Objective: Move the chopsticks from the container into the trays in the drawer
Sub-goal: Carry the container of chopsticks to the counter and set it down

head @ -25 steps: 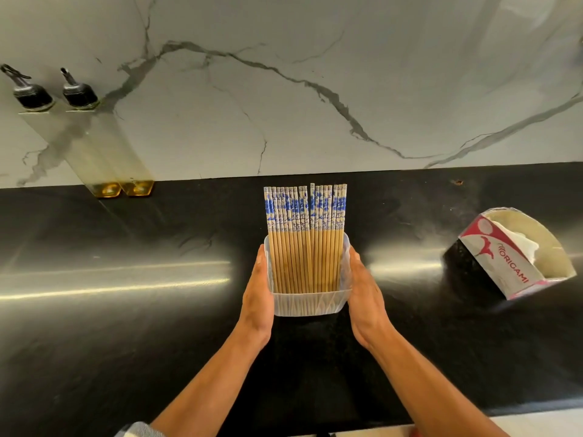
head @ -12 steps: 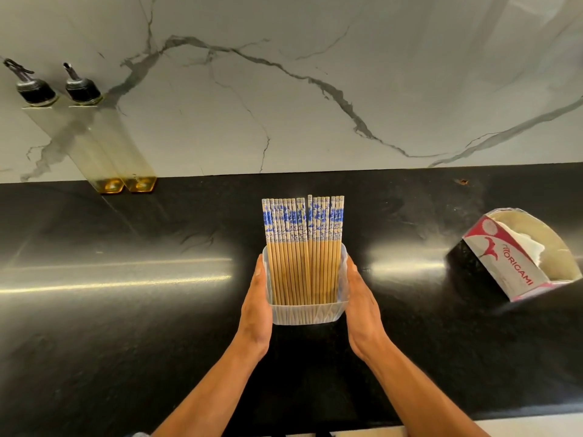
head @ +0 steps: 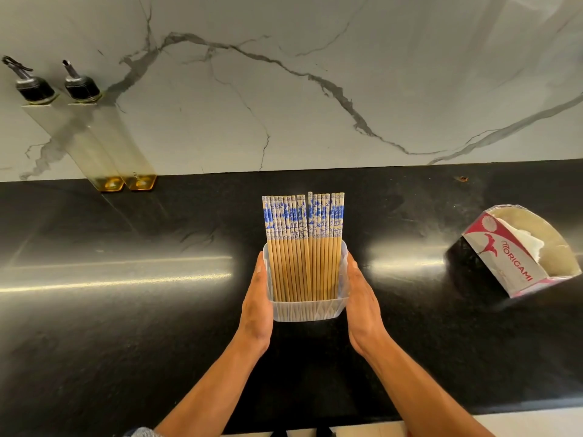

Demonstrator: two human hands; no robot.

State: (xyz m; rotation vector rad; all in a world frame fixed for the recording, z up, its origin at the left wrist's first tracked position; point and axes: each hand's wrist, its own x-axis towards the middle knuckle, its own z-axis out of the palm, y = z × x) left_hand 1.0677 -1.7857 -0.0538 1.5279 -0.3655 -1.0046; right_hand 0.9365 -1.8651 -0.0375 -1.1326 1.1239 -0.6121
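At the middle of the frame, the left hand (head: 257, 305) and right hand (head: 362, 305) clasp the clear container (head: 307, 310) of chopsticks (head: 304, 247) (blue-patterned tops) over the black desk (head: 126, 310), fingers pressed flat against its sides.

A: How's the light?

B: Bright and even on the marble wall (head: 315, 89). The black countertop (head: 94, 326) shows 2 long streaks of glare at the left and 1 patch right of centre.

A: Sharp?

B: Mostly. The wide lens bends the edges: the 2 oil bottles (head: 94, 134) lean outward, and the tissue box (head: 511, 260) tilts.
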